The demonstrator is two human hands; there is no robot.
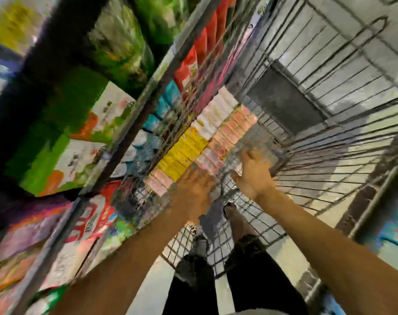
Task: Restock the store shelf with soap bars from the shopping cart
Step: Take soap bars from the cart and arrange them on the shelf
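Inside, both hands (253, 172) reach toward soap bars (218, 142).

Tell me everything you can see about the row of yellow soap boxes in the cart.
The yellow soap boxes look like small cardboard cartons, packed edge to edge in a short row inside the wire shopping cart, along its shelf-side wall. White boxes continue the row at the far end, pink boxes run alongside, and more pink ones sit at the near end. The left hand reaches at the near end; motion blur hides whether it touches them. Print is unreadable.
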